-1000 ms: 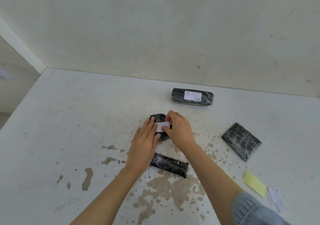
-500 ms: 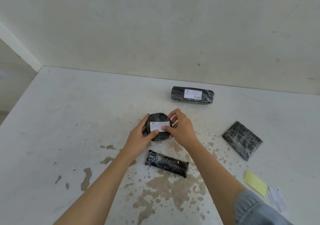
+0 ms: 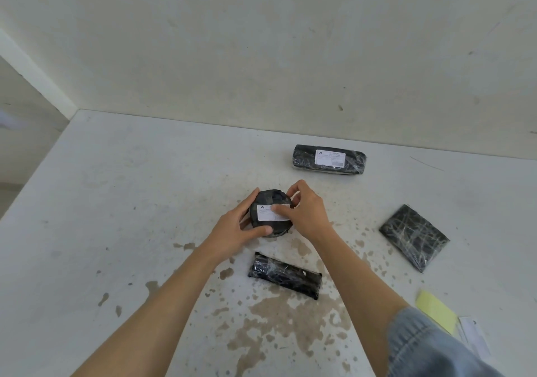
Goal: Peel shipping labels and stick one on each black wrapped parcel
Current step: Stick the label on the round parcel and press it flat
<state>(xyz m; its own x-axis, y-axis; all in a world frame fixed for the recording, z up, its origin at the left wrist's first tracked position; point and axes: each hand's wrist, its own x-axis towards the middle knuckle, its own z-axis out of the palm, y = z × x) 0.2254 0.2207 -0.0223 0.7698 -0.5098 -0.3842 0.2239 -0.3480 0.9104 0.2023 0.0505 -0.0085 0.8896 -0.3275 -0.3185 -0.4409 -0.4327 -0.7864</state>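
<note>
My left grip (image 3: 232, 229) clamped on the ball-shaped black film-wrapped parcel (image 3: 268, 199) from nine o'clock, right grip (image 3: 309, 215) clamped from three, thumb seemingly pressing its white paper label (image 3: 266, 215)

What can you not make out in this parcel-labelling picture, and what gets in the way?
Head view: the print on the label of the round parcel is too small to read; the right hand covers part of it.
Head view: the left hand hides the round parcel's left side.
Head view: the white sheet by the sleeve is too blurred to read.
</note>
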